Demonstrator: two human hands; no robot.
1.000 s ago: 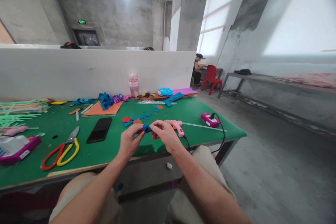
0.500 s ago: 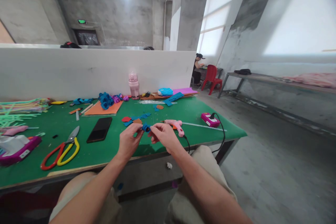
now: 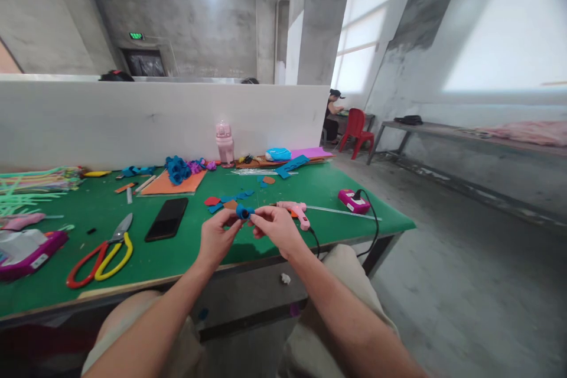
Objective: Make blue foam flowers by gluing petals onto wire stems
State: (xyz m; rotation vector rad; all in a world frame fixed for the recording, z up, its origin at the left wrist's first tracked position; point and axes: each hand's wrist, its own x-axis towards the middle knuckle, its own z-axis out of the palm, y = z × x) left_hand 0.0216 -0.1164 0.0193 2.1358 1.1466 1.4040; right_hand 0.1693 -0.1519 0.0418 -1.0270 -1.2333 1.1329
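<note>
Between both hands, just above the near part of the table, is a small curled blue flower (image 3: 243,211), seemingly of felt or foam. My left hand (image 3: 218,235) pinches its left side with thumb and forefinger. From the right, my right hand (image 3: 275,227) grips its other edge with the fingertips. Behind them lie blue cut pieces (image 3: 237,196), a red piece (image 3: 212,201) and a brown piece (image 3: 231,204). A pink glue gun (image 3: 299,211) rests right beside my right hand, its clear glue stick poking out to the right.
Red-and-yellow-handled scissors (image 3: 110,254) and a black phone (image 3: 167,220) lie to the left. A bunch of blue flowers (image 3: 178,170) rests on orange sheets (image 3: 170,186). A purple power strip (image 3: 354,202) with a cable is at right. A pink bottle (image 3: 225,144) stands by the white partition (image 3: 110,124).
The blue flower has turned and shifted slightly left, so that its curled opening shows more. Both hands keep hold of it.
</note>
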